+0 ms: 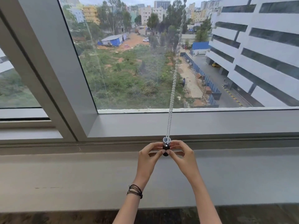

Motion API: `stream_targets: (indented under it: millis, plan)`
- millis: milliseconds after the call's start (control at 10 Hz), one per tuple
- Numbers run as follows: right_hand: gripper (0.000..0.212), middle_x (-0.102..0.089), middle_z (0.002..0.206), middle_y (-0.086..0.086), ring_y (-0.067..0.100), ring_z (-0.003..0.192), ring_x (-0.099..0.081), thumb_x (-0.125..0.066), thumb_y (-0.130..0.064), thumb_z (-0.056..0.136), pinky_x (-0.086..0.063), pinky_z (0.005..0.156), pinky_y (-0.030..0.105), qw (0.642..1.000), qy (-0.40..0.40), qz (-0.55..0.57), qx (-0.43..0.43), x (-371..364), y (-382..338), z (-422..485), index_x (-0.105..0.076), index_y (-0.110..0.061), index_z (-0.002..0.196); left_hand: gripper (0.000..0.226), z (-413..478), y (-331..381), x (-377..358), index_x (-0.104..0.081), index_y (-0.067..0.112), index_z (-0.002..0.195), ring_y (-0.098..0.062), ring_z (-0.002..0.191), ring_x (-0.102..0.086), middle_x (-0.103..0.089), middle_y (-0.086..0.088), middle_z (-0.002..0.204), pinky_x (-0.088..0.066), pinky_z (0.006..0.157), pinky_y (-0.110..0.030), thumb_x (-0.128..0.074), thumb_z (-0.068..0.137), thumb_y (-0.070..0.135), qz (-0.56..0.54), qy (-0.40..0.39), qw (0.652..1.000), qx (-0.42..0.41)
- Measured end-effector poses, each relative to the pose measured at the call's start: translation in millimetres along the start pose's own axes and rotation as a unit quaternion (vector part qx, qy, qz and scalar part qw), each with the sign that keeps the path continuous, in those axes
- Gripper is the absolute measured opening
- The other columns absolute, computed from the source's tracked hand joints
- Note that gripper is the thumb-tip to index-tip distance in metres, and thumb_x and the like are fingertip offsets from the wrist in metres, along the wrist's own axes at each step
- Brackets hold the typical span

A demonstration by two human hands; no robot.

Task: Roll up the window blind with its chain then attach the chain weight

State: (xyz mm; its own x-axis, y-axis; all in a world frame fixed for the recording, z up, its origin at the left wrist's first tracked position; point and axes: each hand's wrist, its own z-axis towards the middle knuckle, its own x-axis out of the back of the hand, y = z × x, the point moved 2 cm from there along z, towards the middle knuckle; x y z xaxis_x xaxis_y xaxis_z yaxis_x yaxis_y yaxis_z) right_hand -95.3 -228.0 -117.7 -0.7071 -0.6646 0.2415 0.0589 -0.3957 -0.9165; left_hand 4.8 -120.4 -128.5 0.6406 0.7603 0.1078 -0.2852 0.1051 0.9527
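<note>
A white bead chain [173, 84] hangs in a double strand down the middle of the window pane. Its lower end runs into the chain weight [166, 145], a small piece with a silver top and a black base, held just in front of the lower window frame. My left hand [149, 153] pinches the weight from the left with its fingertips. My right hand [182, 153] pinches it from the right. Both thumbs meet under the black base. The blind itself is out of view above.
A wide grey window sill [80, 178] runs across below my hands. A thick grey mullion [53, 70] slants down on the left. The lower window frame [226, 123] sits just behind the weight. A dark bracelet [135, 190] circles my left wrist.
</note>
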Motion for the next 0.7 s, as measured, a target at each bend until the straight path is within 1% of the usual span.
stream_targets:
  millis: [100,300,500,600,700]
  plan:
    - [0.021,-0.069,0.093,-0.007,0.005,0.09,-0.064,-0.071,-0.013,0.079,-0.051,0.073,0.016,1.0,0.002,-0.002,-0.002,-0.6,0.6,-1.5,-0.064,-0.025,0.094,0.017,-0.9,-0.1,0.0,-0.07,0.025,0.097,-0.012,0.093,-0.069,-0.074,0.008,0.096,-0.055,0.083,-0.028,-0.072,0.081,0.019,-0.007,-0.009,1.0,0.001]
    - [0.022,-0.07,0.093,-0.007,0.006,0.089,-0.064,-0.072,-0.012,0.078,-0.048,0.072,0.011,1.0,0.007,0.012,-0.003,-2.4,2.1,-3.4,-0.065,-0.023,0.096,0.019,-1.5,-0.1,2.6,-0.069,0.023,0.099,-0.011,0.097,-0.068,-0.073,0.007,0.098,-0.054,0.088,-0.029,-0.072,0.081,0.017,-0.012,-0.026,1.0,0.0]
    - [0.026,-0.07,0.093,-0.008,0.008,0.089,-0.065,-0.073,-0.013,0.077,-0.049,0.072,0.013,1.0,0.015,0.015,-0.003,-1.2,5.0,-7.1,-0.064,-0.026,0.097,0.018,-0.8,-2.1,4.9,-0.07,0.021,0.098,-0.011,0.096,-0.068,-0.074,0.006,0.098,-0.055,0.086,-0.029,-0.072,0.081,0.017,-0.019,-0.039,0.999,0.002]
    - [0.028,-0.07,0.094,-0.01,0.009,0.092,-0.065,-0.074,-0.018,0.076,-0.05,0.073,0.015,1.0,0.02,0.013,-0.002,0.0,5.4,-9.8,-0.063,-0.028,0.099,0.019,-1.1,-4.1,7.0,-0.07,0.02,0.099,-0.01,0.096,-0.068,-0.074,0.007,0.098,-0.054,0.086,-0.025,-0.072,0.081,0.017,-0.016,-0.048,0.999,-0.002]
    - [0.027,-0.068,0.094,-0.013,0.007,0.093,-0.064,-0.065,-0.047,0.078,-0.05,0.077,0.017,0.999,0.044,0.018,-0.01,0.6,7.2,-15.2,-0.061,-0.035,0.102,0.016,-1.0,-8.5,10.6,-0.07,0.019,0.1,-0.006,0.095,-0.068,-0.073,0.007,0.098,-0.052,0.083,-0.018,-0.069,0.084,0.017,-0.006,-0.059,0.998,0.0]
